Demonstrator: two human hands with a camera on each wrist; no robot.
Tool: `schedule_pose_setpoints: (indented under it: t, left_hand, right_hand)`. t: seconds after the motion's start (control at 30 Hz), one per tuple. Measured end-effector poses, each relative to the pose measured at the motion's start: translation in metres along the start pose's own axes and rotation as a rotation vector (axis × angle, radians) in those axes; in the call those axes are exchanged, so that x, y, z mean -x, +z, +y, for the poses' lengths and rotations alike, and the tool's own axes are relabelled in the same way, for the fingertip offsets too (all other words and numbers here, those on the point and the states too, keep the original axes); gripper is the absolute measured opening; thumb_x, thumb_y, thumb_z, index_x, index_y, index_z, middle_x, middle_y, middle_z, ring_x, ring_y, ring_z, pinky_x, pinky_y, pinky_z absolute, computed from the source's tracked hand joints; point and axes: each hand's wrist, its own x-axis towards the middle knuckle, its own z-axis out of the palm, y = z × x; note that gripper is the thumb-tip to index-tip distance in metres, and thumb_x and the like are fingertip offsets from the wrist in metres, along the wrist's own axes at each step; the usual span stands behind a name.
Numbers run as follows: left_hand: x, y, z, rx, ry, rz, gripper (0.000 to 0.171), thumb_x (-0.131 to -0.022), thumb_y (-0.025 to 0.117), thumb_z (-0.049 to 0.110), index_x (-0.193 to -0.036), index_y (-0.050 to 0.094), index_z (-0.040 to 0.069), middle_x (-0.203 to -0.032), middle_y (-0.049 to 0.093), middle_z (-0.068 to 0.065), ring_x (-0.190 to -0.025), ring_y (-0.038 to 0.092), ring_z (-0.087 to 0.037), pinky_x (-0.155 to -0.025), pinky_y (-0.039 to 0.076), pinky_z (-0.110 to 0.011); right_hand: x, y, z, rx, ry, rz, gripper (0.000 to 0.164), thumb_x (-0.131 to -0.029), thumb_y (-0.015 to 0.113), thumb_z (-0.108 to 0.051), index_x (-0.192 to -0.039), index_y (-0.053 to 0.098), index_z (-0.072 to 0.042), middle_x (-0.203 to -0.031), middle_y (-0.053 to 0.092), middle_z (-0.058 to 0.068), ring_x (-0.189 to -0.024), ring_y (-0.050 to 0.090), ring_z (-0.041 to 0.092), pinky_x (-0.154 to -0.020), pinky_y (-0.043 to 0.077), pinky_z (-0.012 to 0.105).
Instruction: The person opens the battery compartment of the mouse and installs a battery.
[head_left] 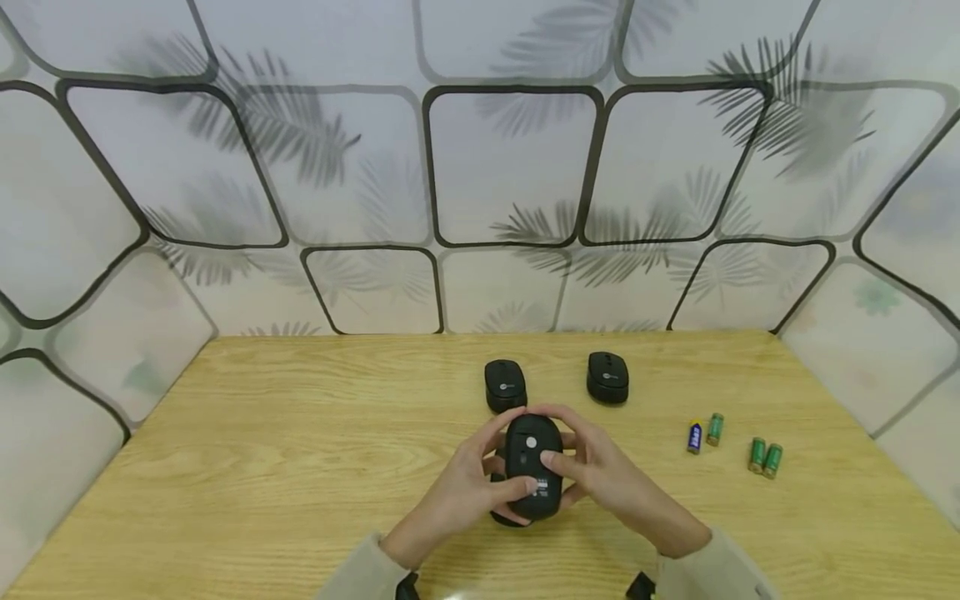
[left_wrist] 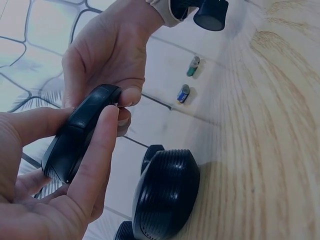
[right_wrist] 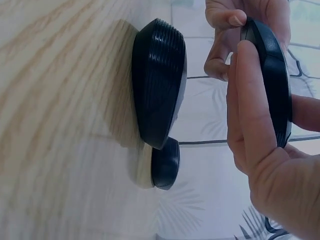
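A black computer mouse (head_left: 546, 427) is held in the air with its underside turned up; a white round spot and a label show there. My left hand (head_left: 472, 479) grips its left side, thumb across the base. From the other side my right hand (head_left: 603, 471) grips it too, its thumb pressing near the middle of the base. Below on the table lies another black mouse (head_left: 506, 520), mostly hidden in the head view; the left wrist view shows this lower mouse (left_wrist: 167, 192) apart from the held mouse (left_wrist: 82, 117).
Two more black mice stand farther back, one mouse (head_left: 506, 385) just beyond my fingertips and one mouse (head_left: 607, 377) to the right. At the right lie a blue battery (head_left: 695, 437), a green battery (head_left: 716, 429) and two green batteries (head_left: 757, 455) together. A patterned curtain (head_left: 510, 167) borders the wooden table (head_left: 300, 433).
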Motion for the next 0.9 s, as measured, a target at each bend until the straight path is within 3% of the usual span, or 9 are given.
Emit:
schedule_pose_setpoints:
  t: [0.2, 0.4, 0.5, 0.67, 0.9]
  left_hand:
    - [0.0, -0.001, 0.001, 0.023, -0.034, 0.006, 0.08, -0.09, 0.069, -0.007, -0.159, 0.032, 0.011, -0.125, 0.051, -0.016, -0.098, 0.065, -0.026, -0.063, 0.065, -0.047]
    - [0.001, -0.002, 0.001, 0.022, -0.038, 0.023, 0.081, -0.089, 0.07, -0.008, -0.159, 0.033, 0.011, -0.127, 0.051, -0.016, -0.098, 0.064, -0.025, -0.063, 0.065, -0.047]
    - [0.001, -0.003, 0.002, 0.028, -0.038, 0.03, 0.081, -0.089, 0.07, -0.008, -0.158, 0.033, 0.01, -0.131, 0.051, -0.016, -0.098, 0.063, -0.025, -0.063, 0.065, -0.047]
    - [0.001, -0.004, 0.003, 0.037, -0.042, 0.022, 0.08, -0.089, 0.07, -0.008, -0.158, 0.034, 0.009, -0.129, 0.051, -0.016, -0.098, 0.063, -0.025, -0.064, 0.065, -0.047]
    - [0.001, -0.003, 0.003, 0.047, -0.041, 0.021, 0.08, -0.089, 0.07, -0.008, -0.158, 0.033, 0.008, -0.131, 0.052, -0.017, -0.097, 0.063, -0.024, -0.065, 0.065, -0.047]
  right_hand:
    - [-0.002, -0.002, -0.002, 0.044, 0.022, 0.007, 0.05, -0.106, 0.053, -0.007, -0.149, 0.028, 0.003, -0.127, 0.052, 0.031, -0.096, 0.069, 0.032, -0.06, 0.065, 0.041]
    - [-0.007, -0.002, -0.002, 0.104, -0.034, 0.042, 0.049, -0.103, 0.055, 0.0, -0.144, 0.031, 0.01, -0.122, 0.059, 0.031, -0.093, 0.07, 0.03, -0.061, 0.065, 0.04]
    - [-0.01, -0.001, -0.005, 0.184, -0.063, 0.1, 0.045, -0.1, 0.059, 0.001, -0.14, 0.039, 0.011, -0.116, 0.062, 0.025, -0.093, 0.066, 0.027, -0.067, 0.065, 0.036]
    - [-0.011, -0.001, -0.01, 0.301, -0.109, 0.22, 0.034, -0.096, 0.065, 0.002, -0.128, 0.055, 0.009, -0.121, 0.059, 0.022, -0.101, 0.06, 0.029, -0.078, 0.06, 0.033]
    - [-0.012, 0.0, -0.015, 0.269, -0.138, 0.356, 0.028, -0.092, 0.067, 0.009, -0.119, 0.06, 0.01, -0.112, 0.064, 0.015, -0.1, 0.061, 0.021, -0.082, 0.059, 0.026]
